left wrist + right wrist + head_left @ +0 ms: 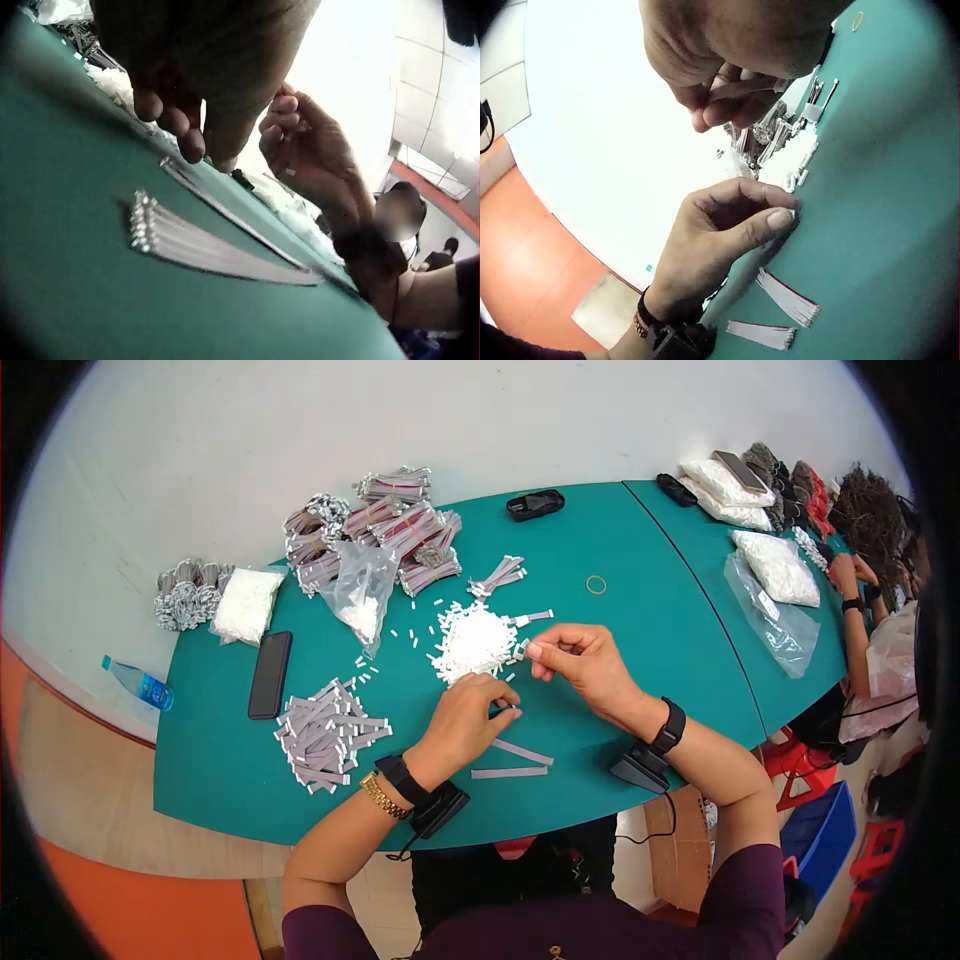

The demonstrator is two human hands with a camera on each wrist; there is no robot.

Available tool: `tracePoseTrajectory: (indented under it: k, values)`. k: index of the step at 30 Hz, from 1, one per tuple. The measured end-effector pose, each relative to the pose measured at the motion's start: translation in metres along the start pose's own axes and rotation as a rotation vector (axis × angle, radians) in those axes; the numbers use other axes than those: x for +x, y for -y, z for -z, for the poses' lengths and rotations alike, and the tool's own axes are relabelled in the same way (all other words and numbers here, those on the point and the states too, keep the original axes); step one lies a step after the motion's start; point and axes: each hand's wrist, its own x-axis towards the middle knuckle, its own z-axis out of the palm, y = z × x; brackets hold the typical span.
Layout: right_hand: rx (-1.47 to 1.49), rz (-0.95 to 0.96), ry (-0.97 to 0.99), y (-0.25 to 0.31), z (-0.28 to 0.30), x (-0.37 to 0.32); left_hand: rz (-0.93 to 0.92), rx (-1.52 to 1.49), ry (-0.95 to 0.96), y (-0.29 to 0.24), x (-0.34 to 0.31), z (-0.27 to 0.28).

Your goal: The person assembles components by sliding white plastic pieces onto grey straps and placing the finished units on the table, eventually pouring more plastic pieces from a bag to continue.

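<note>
The left hand (465, 722) is at the near edge of a heap of small white pieces (476, 642). Its thumb and index finger pinch a tiny white piece (793, 214), seen in the right wrist view. To the right of the heap, the right hand (592, 672) has curled fingers holding a flat grey strip (742, 88), whose white end shows by the fingertips. Two flat groups of grey strips (510, 772) lie on the green table just below the hands. A short strip with white ends (535, 617) lies against the heap's right side.
Loose grey strips (325, 735) are piled at left beside a phone (269, 675). Behind are bundled strips (405, 530), bags of white pieces (246, 605) and a black case (536, 505). A rubber band (596, 585) lies right of the heap. Another person's arms (855, 610) are at far right.
</note>
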Motion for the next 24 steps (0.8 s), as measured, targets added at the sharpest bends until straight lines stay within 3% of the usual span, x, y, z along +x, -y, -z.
tracePoseTrajectory:
  k: [3,6,9,15,24]
  values:
    - [0.005,-0.011,0.000,-0.002,0.000,0.003,0.300,-0.330,0.081,-0.011,0.001,0.011]
    - [0.006,0.000,0.004,-0.005,-0.001,0.006,0.234,-0.783,-0.007,0.001,0.005,0.011]
    - [0.005,0.006,0.014,-0.003,-0.004,0.006,0.285,-0.997,-0.017,0.000,0.008,0.024]
    - [-0.020,0.018,0.058,-0.005,-0.013,0.010,0.335,-1.282,-0.013,0.009,0.008,0.037]
    - [-0.074,-0.022,0.094,-0.012,-0.021,-0.007,0.350,-1.343,0.034,0.021,0.000,0.028]
